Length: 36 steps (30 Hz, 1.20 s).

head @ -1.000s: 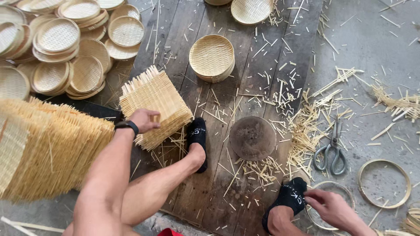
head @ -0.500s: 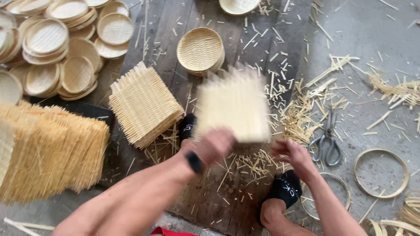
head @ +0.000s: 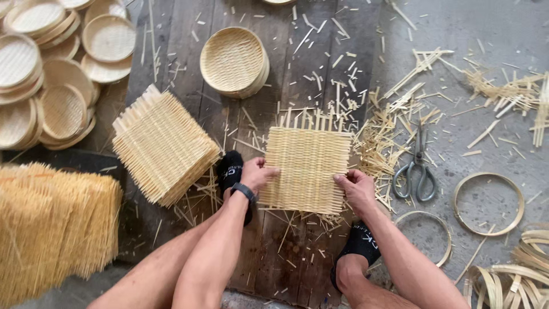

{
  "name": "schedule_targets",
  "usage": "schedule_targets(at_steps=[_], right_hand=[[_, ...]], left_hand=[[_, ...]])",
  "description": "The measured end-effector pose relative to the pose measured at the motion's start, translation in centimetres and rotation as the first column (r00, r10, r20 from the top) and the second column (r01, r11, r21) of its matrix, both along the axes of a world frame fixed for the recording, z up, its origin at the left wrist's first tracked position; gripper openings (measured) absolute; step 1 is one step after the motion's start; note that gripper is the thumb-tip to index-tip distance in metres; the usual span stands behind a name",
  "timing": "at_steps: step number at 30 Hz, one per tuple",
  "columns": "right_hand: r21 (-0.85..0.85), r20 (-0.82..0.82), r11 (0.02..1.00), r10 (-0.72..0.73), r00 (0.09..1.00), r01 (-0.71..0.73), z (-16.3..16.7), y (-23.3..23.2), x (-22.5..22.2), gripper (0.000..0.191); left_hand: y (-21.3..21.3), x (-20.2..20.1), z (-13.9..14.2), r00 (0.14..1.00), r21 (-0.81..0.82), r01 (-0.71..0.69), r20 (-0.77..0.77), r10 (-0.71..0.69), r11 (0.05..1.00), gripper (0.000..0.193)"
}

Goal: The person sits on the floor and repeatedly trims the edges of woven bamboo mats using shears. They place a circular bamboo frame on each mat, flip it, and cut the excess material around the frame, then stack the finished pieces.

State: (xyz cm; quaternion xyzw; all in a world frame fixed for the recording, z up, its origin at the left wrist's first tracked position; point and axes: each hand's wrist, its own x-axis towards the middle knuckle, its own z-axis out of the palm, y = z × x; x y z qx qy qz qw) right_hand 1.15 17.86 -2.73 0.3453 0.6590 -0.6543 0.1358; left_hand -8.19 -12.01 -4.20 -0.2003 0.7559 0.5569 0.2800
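A square woven bamboo mat (head: 306,166) lies flat over the dark wooden boards (head: 274,80) between my feet. My left hand (head: 256,173), with a black band on its wrist, grips the mat's left edge. At the mat's lower right edge my right hand (head: 354,189) holds it with fingers curled. Loose strip ends stick out along the mat's top. A stack of similar woven mats (head: 163,146) sits to the left of my left foot.
Round woven trays (head: 46,80) are piled at upper left, a stack of round baskets (head: 234,60) at top centre. Scissors (head: 417,171) and bamboo hoops (head: 488,203) lie on the grey floor at right among scraps. A big pile of mats (head: 51,226) fills lower left.
My left hand took one mat off the stack and carried it right. Both hands now hold it flat over the spot where a dark round form stood.
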Motion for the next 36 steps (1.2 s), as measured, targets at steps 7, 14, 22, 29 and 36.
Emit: schedule_targets(at_steps=[7,14,22,29,36], right_hand=[[0.116,0.008,0.992,0.039,0.999,-0.04,-0.7,0.3,1.5,0.034],[0.751,-0.185,0.597,-0.218,0.958,0.281,-2.8,16.6,8.9,0.019],[0.883,0.375,0.32,-0.04,0.926,-0.344,-1.6,27.0,20.0,0.022],[0.761,0.253,0.585,0.134,0.958,-0.282,-0.1,27.8,20.3,0.018],[0.731,0.152,0.655,0.115,0.982,-0.19,2.0,28.3,20.3,0.023]], left_hand=[[-1.1,1.5,-2.3,0.998,0.159,-0.043,0.046,0.036,0.986,0.058],[-2.3,3.3,0.4,0.951,-0.23,-0.139,-0.302,0.065,0.963,0.087],[0.1,3.1,6.6,0.857,-0.208,-0.166,-0.514,0.036,0.964,0.073],[4.1,3.6,11.5,0.827,-0.099,-0.102,-0.561,0.029,0.99,0.069],[7.8,5.7,15.8,0.855,-0.165,-0.012,-0.513,-0.075,0.986,0.061]])
